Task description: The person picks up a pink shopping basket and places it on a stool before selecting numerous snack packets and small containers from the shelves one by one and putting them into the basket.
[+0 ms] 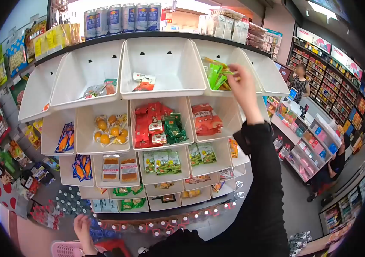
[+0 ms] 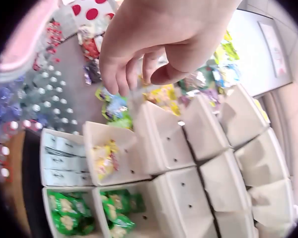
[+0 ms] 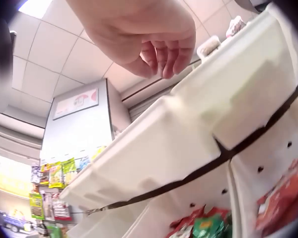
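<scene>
My right hand (image 1: 247, 92) is at the top-right white bin (image 1: 236, 60), its fingertips beside green packets (image 1: 215, 76). In the right wrist view the same hand (image 3: 144, 37) has loosely bent fingers above the bins, with no packet visible between them. Low on the left, my left hand (image 1: 84, 231) hangs near a pink basket (image 1: 62, 249). The left wrist view shows that hand (image 2: 159, 42) with relaxed, bent fingers and nothing held. Red packets (image 1: 141, 128) and dark green packets (image 1: 174, 128) lie in a middle bin.
Cans (image 1: 115, 19) line the top shelf. Snack bags (image 1: 17, 53) hang along the left wall. Bottles (image 1: 156, 226) stand around the rack's base. To the right are a counter (image 1: 292, 124), a person (image 1: 300, 83) behind it and another person (image 1: 339, 162) near its lower end.
</scene>
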`<state>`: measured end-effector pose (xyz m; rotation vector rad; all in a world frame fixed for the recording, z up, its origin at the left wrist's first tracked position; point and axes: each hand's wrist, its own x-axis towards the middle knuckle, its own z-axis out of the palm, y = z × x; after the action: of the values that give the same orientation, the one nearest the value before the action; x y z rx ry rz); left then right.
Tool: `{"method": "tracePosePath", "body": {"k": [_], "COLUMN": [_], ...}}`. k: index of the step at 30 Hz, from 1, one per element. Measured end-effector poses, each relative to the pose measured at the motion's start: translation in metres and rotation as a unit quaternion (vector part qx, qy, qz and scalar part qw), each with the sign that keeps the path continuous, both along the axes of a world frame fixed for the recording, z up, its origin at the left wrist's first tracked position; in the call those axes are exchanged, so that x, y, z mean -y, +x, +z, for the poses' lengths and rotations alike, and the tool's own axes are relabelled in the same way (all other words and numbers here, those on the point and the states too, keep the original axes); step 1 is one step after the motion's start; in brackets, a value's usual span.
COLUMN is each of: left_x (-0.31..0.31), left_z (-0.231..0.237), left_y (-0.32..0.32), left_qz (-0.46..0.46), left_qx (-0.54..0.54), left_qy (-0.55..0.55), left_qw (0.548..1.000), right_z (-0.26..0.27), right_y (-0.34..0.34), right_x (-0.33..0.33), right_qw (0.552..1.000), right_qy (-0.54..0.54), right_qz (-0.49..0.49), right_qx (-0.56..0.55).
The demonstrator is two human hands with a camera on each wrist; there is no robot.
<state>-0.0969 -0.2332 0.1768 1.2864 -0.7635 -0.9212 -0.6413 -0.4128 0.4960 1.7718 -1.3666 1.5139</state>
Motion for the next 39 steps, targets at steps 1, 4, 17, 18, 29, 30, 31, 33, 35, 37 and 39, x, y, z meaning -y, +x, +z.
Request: {"method": "tracePosePath", "body": {"k": [1, 4, 17, 18, 29, 30, 31, 33, 35, 37, 39], "left_x": [0.010, 0.030, 0.057, 0.061, 0.065, 0.064, 0.062, 0.052, 0.034, 0.007, -0.026], "left_z": [0.024, 0.090, 0.174, 0.181, 0.170, 0.153, 0.134, 0.093, 0.053, 0.020, -0.011], "left_y": [-0.024, -0.087, -0.229, -0.244, -0.299, -0.286, -0.271, -0.233, -0.190, -0.147, -0.106], "left_qz": [-0.046, -0.149, -0.514, -0.531, -0.577, -0.554, -0.522, -0.451, -0.385, -0.326, -0.240], "left_qx": [0.023, 0.058, 0.080, 0.069, -0.251, -0.258, -0.250, -0.260, -0.285, -0.347, -0.373], "left_qy": [-0.030, -0.077, -0.125, -0.128, -0.082, -0.075, -0.091, -0.083, -0.051, -0.011, 0.008], "left_qw": [0.998, 0.984, 0.845, 0.834, 0.773, 0.788, 0.811, 0.850, 0.876, 0.879, 0.896], "right_z": [0.006, 0.019, 0.002, -0.007, -0.169, -0.176, -0.184, -0.208, -0.247, -0.284, -0.322], "right_y": [-0.015, -0.038, -0.027, -0.014, 0.101, 0.112, 0.127, 0.153, 0.181, 0.227, 0.265], "right_x": [0.016, 0.045, -0.075, -0.095, -0.182, -0.182, -0.182, -0.180, -0.172, -0.166, -0.160], "right_qw": [0.999, 0.984, 0.998, 0.998, 0.985, 0.981, 0.968, 0.923, 0.895, 0.823, 0.678], "right_qy": [-0.015, 0.079, -0.032, -0.024, 0.060, 0.074, 0.152, 0.270, 0.326, 0.425, 0.570], "right_qz": [-0.027, -0.115, -0.056, -0.058, 0.108, 0.133, 0.167, 0.254, 0.301, 0.355, 0.429], "right_qx": [-0.037, -0.111, -0.002, 0.003, -0.122, -0.120, -0.112, -0.107, -0.038, 0.123, 0.179]}}
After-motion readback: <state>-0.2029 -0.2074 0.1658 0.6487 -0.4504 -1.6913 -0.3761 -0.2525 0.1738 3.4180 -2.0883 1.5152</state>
